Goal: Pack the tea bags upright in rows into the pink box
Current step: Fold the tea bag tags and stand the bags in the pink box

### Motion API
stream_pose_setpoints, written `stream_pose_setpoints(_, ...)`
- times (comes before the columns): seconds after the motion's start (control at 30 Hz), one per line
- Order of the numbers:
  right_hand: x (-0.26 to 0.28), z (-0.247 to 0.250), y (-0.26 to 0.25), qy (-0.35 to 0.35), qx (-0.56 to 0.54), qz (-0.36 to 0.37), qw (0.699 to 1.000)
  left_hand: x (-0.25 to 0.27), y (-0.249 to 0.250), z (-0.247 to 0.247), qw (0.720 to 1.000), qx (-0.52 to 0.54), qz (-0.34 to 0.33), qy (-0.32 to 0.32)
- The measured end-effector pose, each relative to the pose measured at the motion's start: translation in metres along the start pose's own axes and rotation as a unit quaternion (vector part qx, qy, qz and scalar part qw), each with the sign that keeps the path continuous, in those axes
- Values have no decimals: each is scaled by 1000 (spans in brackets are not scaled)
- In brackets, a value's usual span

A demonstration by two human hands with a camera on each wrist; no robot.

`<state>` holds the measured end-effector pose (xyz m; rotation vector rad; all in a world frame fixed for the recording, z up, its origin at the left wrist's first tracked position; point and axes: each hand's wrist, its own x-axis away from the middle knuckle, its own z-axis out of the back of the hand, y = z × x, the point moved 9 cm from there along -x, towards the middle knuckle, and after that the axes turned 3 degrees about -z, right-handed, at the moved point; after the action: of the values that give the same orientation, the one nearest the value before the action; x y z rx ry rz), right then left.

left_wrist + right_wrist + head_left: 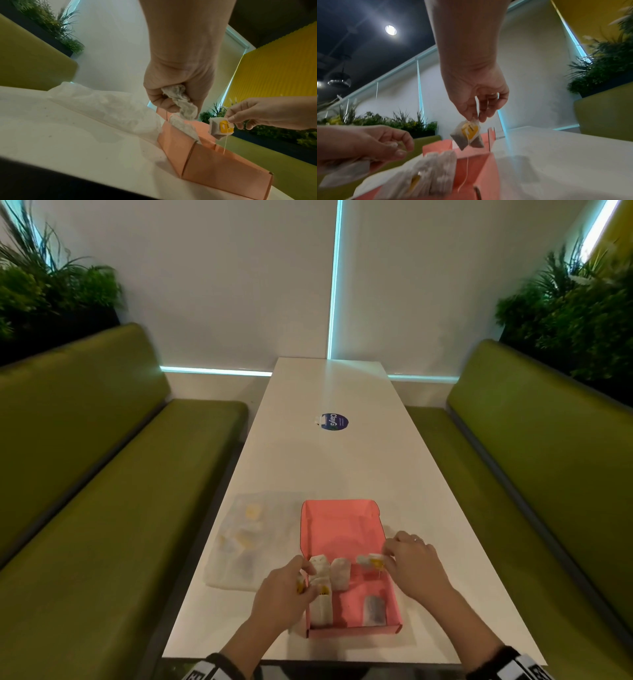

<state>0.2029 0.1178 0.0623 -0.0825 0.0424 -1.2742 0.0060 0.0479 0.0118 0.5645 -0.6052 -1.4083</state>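
Two wrists with black-and-white bands enter at the bottom edge of the head view. Left hand [279, 594] sits at the left wall of the pink box [342, 529], low in the centre of the frame; its grip is closed round a crumpled tea bag [181, 102], which the left wrist view shows bunched in the fist and hanging over the box edge. Right hand [412, 565] hovers over the box's right wall, thumb and forefinger pinched together on the top of a tea bag with a yellow tag [468, 133]; that bag hangs in the air above the box, its string [465, 169] trailing down.

Inside the box, several tea bags [330, 575] stand against the left side near the front, and one more [375, 609] is at the lower right corner. Just left of the box on the white bench [342, 467] lies a clear plastic bag [239, 542] holding further tea bags. A round dark sticker [334, 421] is on the bench higher in the frame. Green padded seats [102, 474] flank both sides.
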Motion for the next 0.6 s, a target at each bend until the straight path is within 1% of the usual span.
stream_pose_setpoints(0.1, -2, 1, -1, -25, -12, 7, 1000, -2, 11, 1, 1000, 14, -26, 0)
stream_pose_setpoints(0.2, 4, -17, -3, -98, -12, 10, 995, -1, 19, -3, 999, 20, -45, -6)
stream_pose_setpoints(0.3, 10, -26, -3, -144, -65, 7, 987, 0, 22, -5, 998, 33, -49, -10)
stream_pose_setpoints(0.37, 9, -22, 0, -147, -100, 5, 984, 0, 25, -4, 998, 33, -55, -8)
stream_pose_setpoints(0.43, 6, -12, 1, -134, -151, 9, 979, 0, 30, -2, 996, 44, -73, -3)
stream_pose_setpoints(0.5, 5, 0, -1, -130, -211, 23, 969, 0, 37, 1, 994, 54, -91, 2)
stream_pose_setpoints(0.6, 11, 8, -12, -175, -287, 44, 941, -1, 47, -4, 990, 71, -119, -29)
